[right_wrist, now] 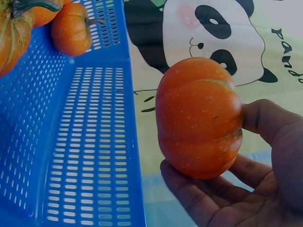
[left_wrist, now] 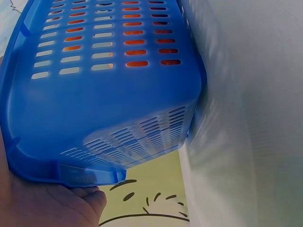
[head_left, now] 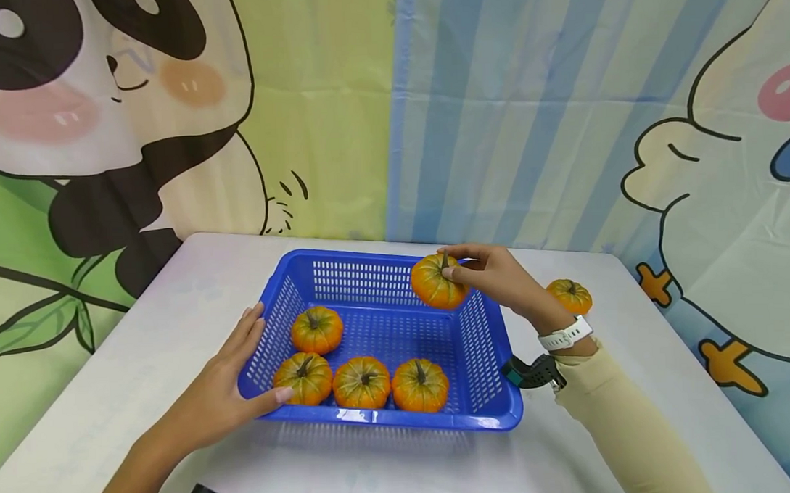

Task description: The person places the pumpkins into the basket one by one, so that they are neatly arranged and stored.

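My right hand (head_left: pixel 494 272) pinches a small orange pumpkin (head_left: pixel 438 283) by thumb and fingers, above the back right part of a blue plastic basket (head_left: pixel 375 418). Close up in the right wrist view, the held pumpkin (right_wrist: pixel 199 118) shows its ribbed side, apart from the basket wall (right_wrist: pixel 92 146). My left hand (head_left: pixel 223 387) rests against the basket's left rim, fingers extended along the outside and thumb over the front left corner. Several pumpkins (head_left: pixel 363 382) sit inside, most along the front wall and another pumpkin (head_left: pixel 316 330) behind them on the left.
One more pumpkin (head_left: pixel 569 297) lies on the white table (head_left: pixel 559 444) to the right of the basket, partly behind my right forearm. A curtain (head_left: pixel 469 113) with cartoon animals hangs behind the table.
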The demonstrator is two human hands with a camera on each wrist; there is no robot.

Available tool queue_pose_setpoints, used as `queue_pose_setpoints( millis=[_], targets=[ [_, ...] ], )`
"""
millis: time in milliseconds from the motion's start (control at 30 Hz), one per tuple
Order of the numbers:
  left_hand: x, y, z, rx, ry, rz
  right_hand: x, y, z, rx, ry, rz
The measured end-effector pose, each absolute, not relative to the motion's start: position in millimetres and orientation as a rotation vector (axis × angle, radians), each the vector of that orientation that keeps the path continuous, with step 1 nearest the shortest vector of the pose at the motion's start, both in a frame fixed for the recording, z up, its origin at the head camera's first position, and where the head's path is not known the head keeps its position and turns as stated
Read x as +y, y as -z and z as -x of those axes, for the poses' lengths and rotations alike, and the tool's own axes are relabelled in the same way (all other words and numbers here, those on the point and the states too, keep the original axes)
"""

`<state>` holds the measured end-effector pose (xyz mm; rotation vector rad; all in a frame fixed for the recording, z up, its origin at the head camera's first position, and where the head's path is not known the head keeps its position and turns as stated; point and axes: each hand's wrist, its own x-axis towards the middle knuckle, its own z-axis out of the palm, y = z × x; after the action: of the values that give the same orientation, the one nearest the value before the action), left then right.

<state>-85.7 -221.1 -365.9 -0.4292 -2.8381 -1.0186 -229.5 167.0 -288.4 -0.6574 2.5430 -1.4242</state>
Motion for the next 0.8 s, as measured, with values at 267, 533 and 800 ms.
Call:
queue_pose_setpoints(
  millis=[267,533,800],
  targets=[
    [-220.1,366.8,88.5,-2.831,1.019,0.439,154.3,289.6,237.9,2.491,1.402,0.794],
    [-219.8,367.4,86.9,-2.848,1.012,0.424,136.1,294.2,247.4,2.482,1.336,0.836],
    [-221.4,366.7,85.2,-2.829,1.012,0.434,112.0,304.9,254.7,2.434,1.225,0.908]
  ],
)
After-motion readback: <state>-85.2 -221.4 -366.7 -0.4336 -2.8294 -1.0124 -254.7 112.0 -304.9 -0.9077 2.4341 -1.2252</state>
